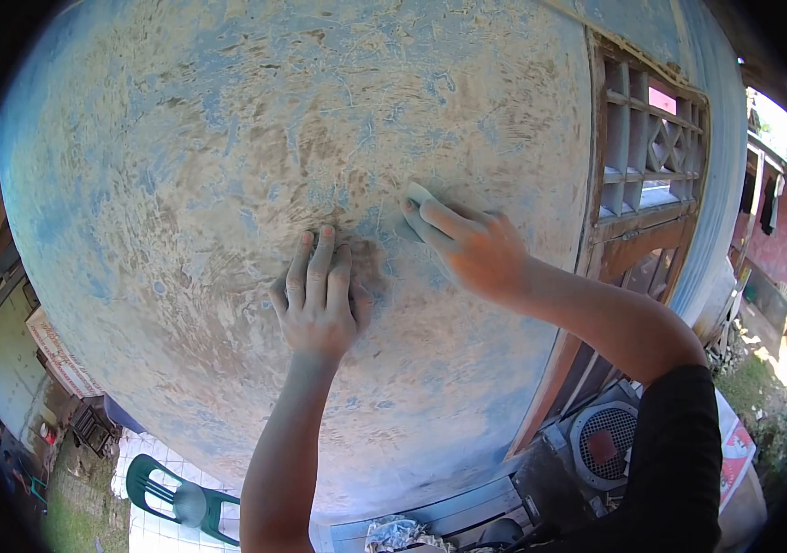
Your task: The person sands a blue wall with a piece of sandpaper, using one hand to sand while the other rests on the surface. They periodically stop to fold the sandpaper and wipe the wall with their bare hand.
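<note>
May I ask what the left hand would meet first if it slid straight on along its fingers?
Past the left hand, the mottled wall looks free as far as visible, though depth is unclear.

Can't quite make out the pale piece [418, 194], mostly hidden under the right hand [481, 251] against the wall [449, 369]. Can't ID the crumpled stuff [398, 535] below the wall either, cropped at the bottom edge.

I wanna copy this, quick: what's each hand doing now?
Left hand: open, fingers against the wall.
Right hand: closed on a thin pale piece, at the wall.
</note>
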Tool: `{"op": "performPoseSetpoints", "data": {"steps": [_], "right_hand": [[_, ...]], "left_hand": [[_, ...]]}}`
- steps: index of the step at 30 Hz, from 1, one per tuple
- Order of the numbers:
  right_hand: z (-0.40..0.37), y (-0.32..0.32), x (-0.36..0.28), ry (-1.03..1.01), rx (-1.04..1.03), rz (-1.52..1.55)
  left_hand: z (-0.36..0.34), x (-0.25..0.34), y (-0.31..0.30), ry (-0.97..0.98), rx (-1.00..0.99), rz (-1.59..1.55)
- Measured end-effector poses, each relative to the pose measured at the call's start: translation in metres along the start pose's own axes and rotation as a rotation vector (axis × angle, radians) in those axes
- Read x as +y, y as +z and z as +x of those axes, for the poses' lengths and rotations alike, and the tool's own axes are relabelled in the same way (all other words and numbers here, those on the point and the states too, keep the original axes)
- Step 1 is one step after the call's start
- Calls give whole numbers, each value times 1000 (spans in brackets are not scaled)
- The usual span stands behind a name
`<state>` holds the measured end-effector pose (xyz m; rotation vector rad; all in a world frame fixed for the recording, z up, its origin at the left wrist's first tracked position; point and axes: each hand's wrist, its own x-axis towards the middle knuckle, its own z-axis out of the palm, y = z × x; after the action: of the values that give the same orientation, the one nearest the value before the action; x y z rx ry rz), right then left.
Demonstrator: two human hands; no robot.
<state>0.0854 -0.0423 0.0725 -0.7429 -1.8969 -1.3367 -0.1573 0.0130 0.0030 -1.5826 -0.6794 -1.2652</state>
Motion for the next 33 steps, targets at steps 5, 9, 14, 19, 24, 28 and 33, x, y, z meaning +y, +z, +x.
{"op": "performPoseSetpoints", "data": {"steps": [5,9,14,19,24,28,33], "right_hand": [[12,-1,-4,-5,-77,-56],[30,6,-5,37,-31,-41],[-11,4,-5,-105,-35,-115],[21,10,-10,-34,-68,-96],[18,8,-15,46,7,-30],[-22,7,-13,-9,-36,-57],[10,9,-5,-1,-17,-20]], "left_hand": [[0,0,1,-12,14,0],[1,0,0,-14,12,-8],[0,0,0,-7,16,-10],[-1,-1,0,-4,8,-13],[0,0,0,-11,5,-17],[0,0,0,-7,19,-10],[0,-2,1,-14,24,20]]}}
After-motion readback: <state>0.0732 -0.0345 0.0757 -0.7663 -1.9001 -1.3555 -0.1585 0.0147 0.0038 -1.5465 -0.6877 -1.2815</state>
